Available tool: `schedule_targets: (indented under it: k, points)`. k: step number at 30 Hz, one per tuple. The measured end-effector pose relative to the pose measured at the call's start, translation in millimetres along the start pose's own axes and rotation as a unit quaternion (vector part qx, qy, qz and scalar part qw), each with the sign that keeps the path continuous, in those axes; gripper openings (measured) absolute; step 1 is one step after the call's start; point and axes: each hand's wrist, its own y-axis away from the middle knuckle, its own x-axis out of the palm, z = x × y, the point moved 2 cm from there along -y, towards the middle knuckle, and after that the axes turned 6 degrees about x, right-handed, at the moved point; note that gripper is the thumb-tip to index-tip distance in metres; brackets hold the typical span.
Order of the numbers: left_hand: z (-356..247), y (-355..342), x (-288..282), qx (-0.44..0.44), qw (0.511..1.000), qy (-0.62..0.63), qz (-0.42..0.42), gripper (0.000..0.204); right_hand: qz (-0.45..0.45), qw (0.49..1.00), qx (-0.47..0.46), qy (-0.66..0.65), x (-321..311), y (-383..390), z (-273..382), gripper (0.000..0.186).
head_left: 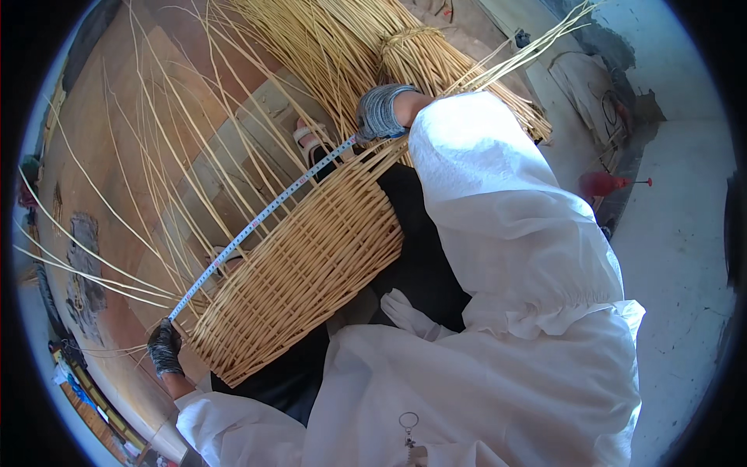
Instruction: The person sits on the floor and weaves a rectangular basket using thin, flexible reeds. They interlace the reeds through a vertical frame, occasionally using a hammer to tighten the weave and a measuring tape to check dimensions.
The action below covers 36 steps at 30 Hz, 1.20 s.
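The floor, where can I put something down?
Floor looks bare between the left hand and the brown slats at lower left. It's crowded where rods fan from the wicker basket, and around the tied rod bundle near the right hand.

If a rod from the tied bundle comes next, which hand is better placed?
Probably the right hand: it is nearer the tied bundle, while the left hand is at the far end of the wickerwork. Both hold the tape measure, so neither is free.

Single head view: left fisheye on wearer's head, facing steeply down, close above wicker basket, wide enough for floor and wall
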Motion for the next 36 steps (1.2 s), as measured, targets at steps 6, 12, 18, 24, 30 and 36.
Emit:
schedule_targets:
  k: [6, 12, 18, 24, 30, 36]
  points:
    - [11.2, -2.9, -2.0, -0.096, 0.989, 0.109, 0.012, 0.028, -0.038, 0.999, -0.014, -0.007, -7.5, 17.7, 10.5, 0.037]
    - [-65.0, 58.7, -17.7, -0.037, 0.920, 0.389, -0.021, 0.026, -0.058, 0.987, -0.066, -0.136, -2.2, 147.8, 3.3, 0.032]
    - [-356.9, 204.6, 65.3, 0.169, 0.934, 0.273, 0.159, 0.044, -0.102, 0.907, 0.103, -0.394, 174.8, 224.6, -92.5, 0.030]
    - [-436.2, 280.1, 90.1, 0.505, 0.829, 0.075, 0.227, 0.040, -0.024, 0.733, 0.356, -0.579, 408.6, 306.4, -132.7, 0.043]
    - [-440.0, 291.8, 115.5, 0.597, 0.777, -0.002, 0.198, 0.036, -0.224, 0.837, 0.311, -0.391, 389.3, 267.5, -105.7, 0.048]
    - [-431.1, 294.4, 120.2, 0.624, 0.764, -0.045, 0.157, 0.034, -0.463, 0.806, 0.062, -0.363, 141.4, 182.9, -7.4, 0.015]
